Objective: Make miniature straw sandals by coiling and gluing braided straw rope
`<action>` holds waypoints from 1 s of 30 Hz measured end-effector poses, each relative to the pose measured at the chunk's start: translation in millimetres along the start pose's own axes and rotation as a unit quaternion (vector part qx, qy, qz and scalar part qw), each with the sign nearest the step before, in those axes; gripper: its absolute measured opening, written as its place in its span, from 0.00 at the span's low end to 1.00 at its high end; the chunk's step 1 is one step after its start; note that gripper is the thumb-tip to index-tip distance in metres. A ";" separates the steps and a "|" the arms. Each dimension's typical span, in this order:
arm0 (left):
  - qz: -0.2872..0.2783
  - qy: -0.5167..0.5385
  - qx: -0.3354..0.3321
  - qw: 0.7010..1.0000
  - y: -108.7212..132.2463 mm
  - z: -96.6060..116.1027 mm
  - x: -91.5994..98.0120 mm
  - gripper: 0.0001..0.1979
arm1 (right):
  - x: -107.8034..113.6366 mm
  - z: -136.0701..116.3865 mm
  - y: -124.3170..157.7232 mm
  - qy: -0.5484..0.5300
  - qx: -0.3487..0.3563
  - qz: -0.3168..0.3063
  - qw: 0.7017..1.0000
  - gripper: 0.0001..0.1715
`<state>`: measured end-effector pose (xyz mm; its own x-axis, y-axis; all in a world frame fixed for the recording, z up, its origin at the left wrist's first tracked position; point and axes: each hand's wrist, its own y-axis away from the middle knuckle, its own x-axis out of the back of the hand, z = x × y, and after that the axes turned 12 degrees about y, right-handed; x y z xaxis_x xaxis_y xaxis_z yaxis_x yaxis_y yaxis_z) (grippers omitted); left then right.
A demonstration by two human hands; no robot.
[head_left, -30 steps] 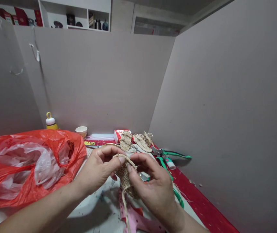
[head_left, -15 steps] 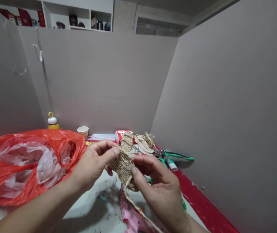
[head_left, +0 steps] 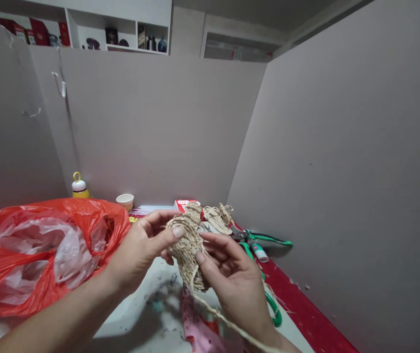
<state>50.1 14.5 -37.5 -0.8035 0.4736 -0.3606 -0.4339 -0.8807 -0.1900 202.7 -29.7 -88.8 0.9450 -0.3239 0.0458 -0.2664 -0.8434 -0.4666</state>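
Note:
Between both hands is a small woven straw sole [head_left: 186, 252], tan and oblong, held up over the table. My left hand [head_left: 147, 240] grips its upper left edge, thumb on the near face and fingers behind. On its right edge, my right hand [head_left: 230, 274] pinches it with thumb in front and fingers behind. A twisted straw cord [head_left: 221, 316] hangs from the lower part of the piece and trails down to the right, past my right wrist. Just behind it lies another woven straw piece [head_left: 194, 211], partly covered by the held one.
A red plastic bag [head_left: 110, 208] fills the left side. Along the back stand a yellow bottle [head_left: 80, 189], a paper cup [head_left: 125, 201] and a red-and-white box [head_left: 182, 204]. Green-handled pruning shears [head_left: 269, 238], a glue tube [head_left: 259, 252] and straw pieces [head_left: 217, 218] lie right; pink cloth [head_left: 198, 326] in front.
The straw sole has been tilted so more of its face and rounded upper end shows. My right hand has shifted slightly left, uncovering a green handle. The camera view has moved a little.

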 end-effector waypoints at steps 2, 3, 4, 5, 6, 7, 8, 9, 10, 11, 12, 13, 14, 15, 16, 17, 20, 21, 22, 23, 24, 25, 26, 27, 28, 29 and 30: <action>-0.012 0.007 -0.016 1.000 1.8 -7.1 -3.3 0.17 | -0.4 0.9 -0.5 -0.047 -0.042 0.001 0.998 0.14; -0.017 0.013 -0.016 1.000 2.9 -12.0 -5.6 0.16 | -0.8 1.4 -0.3 -0.067 -0.056 0.001 0.996 0.16; -0.021 0.024 -0.012 0.999 4.0 -17.3 -8.2 0.15 | -1.4 1.8 0.2 -0.083 -0.064 0.001 0.994 0.16; -0.020 0.037 -0.005 0.999 5.1 -22.6 -10.7 0.14 | -2.2 2.2 0.9 -0.093 -0.068 0.000 0.993 0.17; -0.012 0.050 0.005 0.999 6.2 -27.5 -13.1 0.14 | -3.2 2.4 1.7 -0.098 -0.067 -0.003 0.993 0.17; -0.001 0.062 0.008 0.998 7.1 -31.6 -15.1 0.14 | -4.3 2.5 2.6 -0.098 -0.063 -0.004 0.993 0.17; 0.009 0.070 0.009 0.997 7.8 -34.8 -16.5 0.14 | -5.3 2.5 3.3 -0.093 -0.057 -0.005 0.994 0.16; 0.018 0.075 0.008 0.997 8.2 -37.0 -17.2 0.13 | -6.2 2.4 3.9 -0.086 -0.049 -0.006 0.995 0.15; 0.024 0.077 0.005 0.997 8.4 -38.2 -17.2 0.12 | -6.8 2.2 4.2 -0.079 -0.040 -0.005 0.996 0.14; 0.026 0.075 0.002 0.997 8.2 -38.7 -16.6 0.11 | -7.1 1.8 4.3 -0.075 -0.031 -0.005 0.997 0.13; 0.024 0.071 0.000 0.997 7.8 -38.6 -15.6 0.10 | -7.1 1.3 4.1 -0.072 -0.022 -0.004 0.997 0.12; 0.020 0.066 -0.002 0.998 7.2 -37.9 -14.2 0.10 | -6.9 0.6 3.7 -0.069 -0.015 -0.003 0.997 0.11; 0.016 0.060 -0.005 0.998 6.5 -36.8 -12.6 0.09 | -6.4 -0.3 3.2 -0.066 -0.008 -0.001 0.998 0.10; 0.009 0.055 -0.008 0.998 5.7 -35.4 -11.1 0.09 | -5.8 -1.2 2.7 -0.063 -0.002 0.001 0.998 0.09; 0.001 0.051 -0.006 0.999 4.9 -33.5 -9.7 0.10 | -5.2 -2.1 2.2 -0.060 0.002 0.003 0.998 0.09; -0.007 0.047 -0.002 0.999 4.2 -31.3 -8.4 0.10 | -4.6 -2.9 1.9 -0.059 0.004 0.002 0.998 0.08; -0.026 0.037 0.015 0.999 3.1 -24.3 -6.4 0.10 | -3.1 -3.8 2.0 -0.066 0.012 0.001 0.998 0.07; -0.028 0.033 0.017 0.999 3.0 -22.5 -6.1 0.10 | -2.7 -3.7 2.4 -0.065 0.013 0.000 0.998 0.07; -0.028 0.030 0.018 0.999 3.0 -21.1 -5.9 0.09 | -2.5 -3.5 2.9 -0.061 0.013 -0.001 0.998 0.07; -0.028 0.028 0.017 0.999 3.1 -20.3 -5.7 0.09 | -2.3 -3.2 3.4 -0.056 0.011 -0.002 0.998 0.08; -0.029 0.027 0.017 0.999 3.2 -19.9 -5.5 0.09 | -2.3 -3.0 3.8 -0.051 0.008 -0.002 0.999 0.08; -0.028 0.028 0.019 0.999 3.1 -19.9 -5.2 0.09 | -2.5 -2.9 4.0 -0.046 0.005 -0.004 0.999 0.08; -0.028 0.030 0.022 0.999 3.0 -20.1 -4.8 0.09 | -2.7 -3.0 4.0 -0.044 0.001 -0.007 0.999 0.08; -0.027 0.033 0.025 0.999 2.8 -20.3 -4.2 0.09 | -3.0 -3.4 3.8 -0.045 -0.001 -0.010 0.999 0.08; -0.027 0.036 0.027 0.999 2.5 -20.2 -3.7 0.10 | -3.2 -4.0 3.3 -0.051 -0.004 -0.013 0.999 0.09; -0.027 0.040 0.029 0.998 2.1 -19.9 -3.1 0.10 | -3.2 -4.8 2.5 -0.060 -0.011 -0.023 0.998 0.09; -0.028 0.044 0.030 0.998 1.6 -19.2 -2.5 0.11 | -2.9 -5.7 1.4 -0.073 -0.023 -0.037 0.996 0.10</action>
<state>59.2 11.8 -54.5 -0.7399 0.5174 -0.4300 -0.5024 -0.8500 -0.1582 198.5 -32.3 -84.5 0.9791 -0.1967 -0.0514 -0.1996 -0.8824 -0.4260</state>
